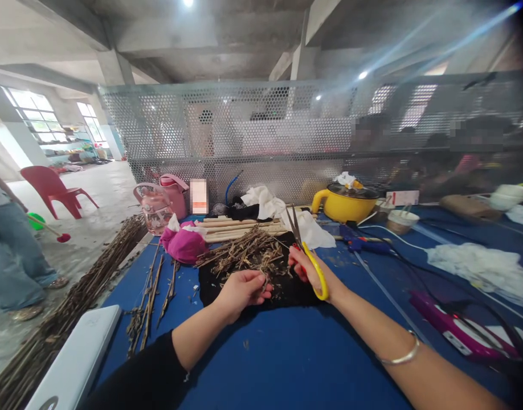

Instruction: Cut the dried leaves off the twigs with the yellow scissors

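Scissors (309, 254) fill your curled right hand (311, 275) above the black cloth (209, 290); your left hand (242, 289), fingertips pinched together, holds a dry scrap (265, 281) over its near edge.

Daylight from windows (35, 117) at left, ceiling lamps (363, 75) (blue glare (514, 8), upper right)

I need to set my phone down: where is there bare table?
Mostly bare: the blue tabletop between black sleeve, right forearm and black cloth; also a strip between that forearm and the purple power strip. Crowded: the far side, from pink bottle to yellow pot.
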Motion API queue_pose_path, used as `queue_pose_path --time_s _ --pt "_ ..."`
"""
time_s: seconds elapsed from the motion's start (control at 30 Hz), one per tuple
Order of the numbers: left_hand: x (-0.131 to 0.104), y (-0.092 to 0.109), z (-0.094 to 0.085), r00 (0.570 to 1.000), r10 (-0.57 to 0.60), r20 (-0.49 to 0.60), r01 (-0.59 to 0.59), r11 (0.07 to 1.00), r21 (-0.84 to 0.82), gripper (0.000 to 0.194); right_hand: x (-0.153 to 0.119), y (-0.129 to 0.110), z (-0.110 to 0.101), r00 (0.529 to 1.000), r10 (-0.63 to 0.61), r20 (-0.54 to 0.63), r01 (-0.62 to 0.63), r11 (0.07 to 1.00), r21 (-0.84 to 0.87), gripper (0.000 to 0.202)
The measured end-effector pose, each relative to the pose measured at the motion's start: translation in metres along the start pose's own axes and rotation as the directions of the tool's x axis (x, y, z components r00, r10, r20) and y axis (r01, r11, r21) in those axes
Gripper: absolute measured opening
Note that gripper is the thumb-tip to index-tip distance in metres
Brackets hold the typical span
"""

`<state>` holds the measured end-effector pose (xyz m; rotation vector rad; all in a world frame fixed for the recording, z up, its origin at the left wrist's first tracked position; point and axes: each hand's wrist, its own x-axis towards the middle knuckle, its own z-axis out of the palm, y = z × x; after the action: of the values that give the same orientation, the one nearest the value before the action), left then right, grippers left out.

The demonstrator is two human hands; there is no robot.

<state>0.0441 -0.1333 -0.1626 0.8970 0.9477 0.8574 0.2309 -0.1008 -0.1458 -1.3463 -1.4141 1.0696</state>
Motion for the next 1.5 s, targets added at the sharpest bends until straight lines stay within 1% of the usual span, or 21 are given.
queue_pose_path --time_s 0.07,0.13,0.2,0.27,0.33,0.37,0.43,0.53,0.6,0.7,0.87,0.93,0.97,1.0,1.1,1.2,1.3,1.33,1.37,1.43,1.5 --pt "0.000 -0.003 0.000 1.000 0.024 0.004 -0.024 1.000 0.005 0.029 -0.003 0.004 -0.008 0.996 -0.082 -0.015 0.080 0.990 -0.117 0.039" --pt "-0.001 -0.005 0.001 0.998 0.055 -0.005 -0.055 0.997 0.053 0.032 -0.006 0.007 -0.010 0.987 -0.157 -0.009 0.152 0.967 -0.206 0.035" --pt "-0.002 -0.007 0.002 0.994 0.108 -0.017 -0.104 0.984 0.143 0.034 -0.009 0.007 -0.008 0.985 -0.171 0.023 0.172 0.968 -0.181 0.034" --pt "-0.005 -0.008 0.002 0.982 0.190 -0.018 -0.179 0.950 0.257 0.033 -0.011 0.006 -0.004 0.988 -0.145 0.052 0.149 0.986 -0.072 0.034" --pt "-0.007 -0.008 0.001 0.958 0.284 -0.035 -0.251 0.893 0.373 0.032 -0.013 0.005 -0.001 0.990 -0.124 0.062 0.125 0.992 -0.021 0.036" --pt "-0.008 -0.008 -0.001 0.942 0.331 -0.061 -0.274 0.858 0.435 0.032 -0.013 0.005 0.000 0.991 -0.123 0.054 0.126 0.991 -0.046 0.037" --pt "-0.009 -0.008 -0.005 0.898 0.424 -0.116 -0.292 0.773 0.563 0.033 -0.013 0.006 0.000 0.987 -0.159 0.021 0.160 0.974 -0.163 0.039" --pt "-0.005 -0.008 -0.015 0.847 0.518 -0.121 -0.282 0.630 0.724 0.032 -0.011 0.009 -0.002 0.976 -0.216 -0.028 0.196 0.925 -0.325 0.042" --pt "0.000 -0.007 -0.023 0.842 0.527 -0.115 -0.248 0.568 0.784 0.032 -0.008 0.013 -0.006 0.970 -0.236 -0.056 0.197 0.901 -0.386 0.043" --pt "0.008 -0.004 -0.033 0.847 0.516 -0.131 -0.205 0.542 0.815 0.030 -0.002 0.019 -0.012 0.965 -0.242 -0.101 0.174 0.880 -0.443 0.044" --pt "0.013 0.001 -0.040 0.857 0.484 -0.174 -0.188 0.609 0.771 0.030 0.002 0.022 -0.017 0.981 -0.145 -0.131 0.083 0.915 -0.394 0.048" --pt "0.010 0.002 -0.039 0.866 0.469 -0.175 -0.182 0.622 0.762 0.032 0.002 0.020 -0.016 0.984 -0.136 -0.117 0.074 0.902 -0.426 0.049" --pt "0.008 0.003 -0.038 0.862 0.480 -0.163 -0.184 0.596 0.781 0.032 0.001 0.019 -0.016 0.983 -0.147 -0.112 0.080 0.884 -0.461 0.049" --pt "0.006 0.003 -0.035 0.852 0.503 -0.144 -0.184 0.546 0.818 0.031 0.001 0.018 -0.016 0.980 -0.169 -0.107 0.094 0.862 -0.499 0.049" --pt "0.000 0.003 -0.028 0.818 0.572 -0.065 -0.137 0.303 0.943 0.031 0.000 0.020 -0.015 0.964 -0.248 -0.099 0.147 0.800 -0.582 0.047" --pt "0.000 0.004 -0.024 0.802 0.596 0.034 -0.116 0.100 0.988 0.030 0.001 0.023 -0.015 0.961 -0.261 -0.092 0.154 0.781 -0.605 0.046" --pt "0.003 0.006 -0.026 0.739 0.669 0.085 -0.073 -0.046 0.996 0.026 0.002 0.026 -0.014 0.961 -0.260 -0.089 0.155 0.780 -0.606 0.043" --pt "0.004 0.006 -0.028 0.728 0.681 0.080 -0.040 -0.074 0.996 0.026 0.002 0.027 -0.013 0.961 -0.261 -0.086 0.158 0.780 -0.605 0.042" --pt "0.005 0.006 -0.030 0.731 0.679 0.069 -0.013 -0.087 0.996 0.025 0.002 0.027 -0.012 0.962 -0.263 -0.080 0.162 0.780 -0.604 0.040" --pt "0.005 0.006 -0.032 0.761 0.646 0.058 -0.008 -0.081 0.997 0.025 0.002 0.028 -0.010 0.962 -0.264 -0.065 0.173 0.779 -0.603 0.038" --pt "0.003 0.006 -0.032 0.785 0.617 0.058 -0.046 -0.036 0.998 0.024 0.002 0.030 -0.008 0.963 -0.262 -0.055 0.178 0.779 -0.602 0.036"
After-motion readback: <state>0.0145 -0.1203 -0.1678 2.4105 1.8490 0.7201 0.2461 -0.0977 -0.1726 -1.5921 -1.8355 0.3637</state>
